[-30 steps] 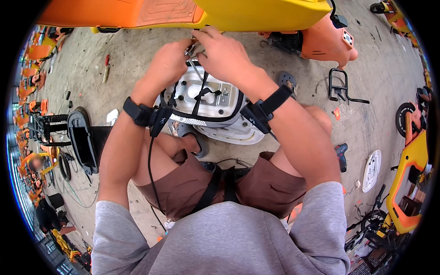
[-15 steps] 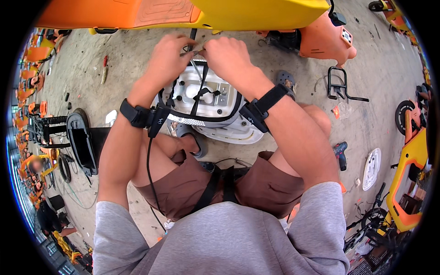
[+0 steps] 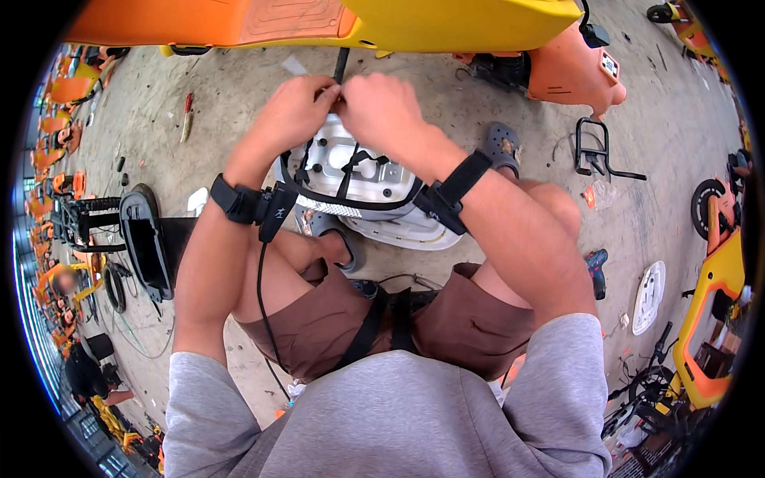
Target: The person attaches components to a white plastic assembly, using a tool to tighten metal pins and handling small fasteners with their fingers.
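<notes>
My left hand (image 3: 296, 111) and my right hand (image 3: 381, 110) meet above the far end of a white moulded shell (image 3: 373, 174). Their fingertips are pinched together, and whatever lies between them is too small and covered to make out. A dark rim and black straps (image 3: 344, 183) run around and across the shell, which rests between my legs. Just beyond the fingers a black tube (image 3: 341, 65) reaches toward the yellow body panel (image 3: 462, 24). Beneath the near side of the shell lies another white moulded part (image 3: 410, 233).
An orange cover (image 3: 570, 76) and a black tubular frame (image 3: 591, 147) lie at the far right. A cordless drill (image 3: 596, 272) and a white plate (image 3: 649, 299) sit to my right. A red-handled tool (image 3: 188, 118) and a black tray-like part (image 3: 143, 247) are at left.
My hands have come closer together and lower, nearer to me. The thin strands visible between the fingers before are now covered. The view has shifted slightly.
</notes>
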Available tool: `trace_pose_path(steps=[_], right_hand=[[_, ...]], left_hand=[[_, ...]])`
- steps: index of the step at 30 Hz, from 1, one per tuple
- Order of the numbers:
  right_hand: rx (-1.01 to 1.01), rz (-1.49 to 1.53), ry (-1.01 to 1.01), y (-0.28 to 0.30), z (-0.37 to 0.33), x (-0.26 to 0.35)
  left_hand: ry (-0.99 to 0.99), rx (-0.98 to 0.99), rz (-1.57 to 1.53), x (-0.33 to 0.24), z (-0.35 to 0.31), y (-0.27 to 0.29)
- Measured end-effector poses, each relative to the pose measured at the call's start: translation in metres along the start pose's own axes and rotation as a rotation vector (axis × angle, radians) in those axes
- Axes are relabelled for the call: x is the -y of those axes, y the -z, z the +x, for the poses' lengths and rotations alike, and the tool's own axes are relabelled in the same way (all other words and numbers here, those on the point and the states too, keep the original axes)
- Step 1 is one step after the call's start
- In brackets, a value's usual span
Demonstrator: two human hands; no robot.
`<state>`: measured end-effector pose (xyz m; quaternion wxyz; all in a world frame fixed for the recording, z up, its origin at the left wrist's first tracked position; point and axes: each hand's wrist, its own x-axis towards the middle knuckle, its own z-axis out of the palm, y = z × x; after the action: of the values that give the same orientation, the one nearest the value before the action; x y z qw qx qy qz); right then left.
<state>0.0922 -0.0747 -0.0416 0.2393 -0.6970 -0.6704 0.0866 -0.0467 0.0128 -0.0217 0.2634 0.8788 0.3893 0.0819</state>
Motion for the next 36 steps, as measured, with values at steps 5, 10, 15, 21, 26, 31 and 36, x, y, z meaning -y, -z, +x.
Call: trace_pose_path(steps=[5,10,15,21,26,31,36], right_hand=[[0.105,0.086,-0.050,-0.011,0.000,-0.001],[0.240,0.132,0.026,0.000,0.001,-0.012],[0.396,0.105,0.053,0.012,0.004,-0.007],[0.439,0.112,0.063,0.016,0.005,-0.006],[0.368,0.140,0.040,0.021,0.004,-0.003],[0.166,0.103,-0.027,0.020,0.009,-0.019],[0.112,0.076,-0.059,0.020,0.008,-0.015]], left_hand=[[0.069,0.094,-0.040,0.007,0.010,0.002],[0.155,-0.091,0.058,0.000,0.004,0.000],[0.151,-0.097,0.181,0.008,0.004,-0.002],[0.171,-0.011,0.166,0.001,0.005,0.004],[0.079,-0.032,0.171,0.018,0.009,0.000],[-0.014,0.012,0.173,0.013,0.009,0.005],[-0.025,0.065,0.192,0.014,0.008,0.008]])
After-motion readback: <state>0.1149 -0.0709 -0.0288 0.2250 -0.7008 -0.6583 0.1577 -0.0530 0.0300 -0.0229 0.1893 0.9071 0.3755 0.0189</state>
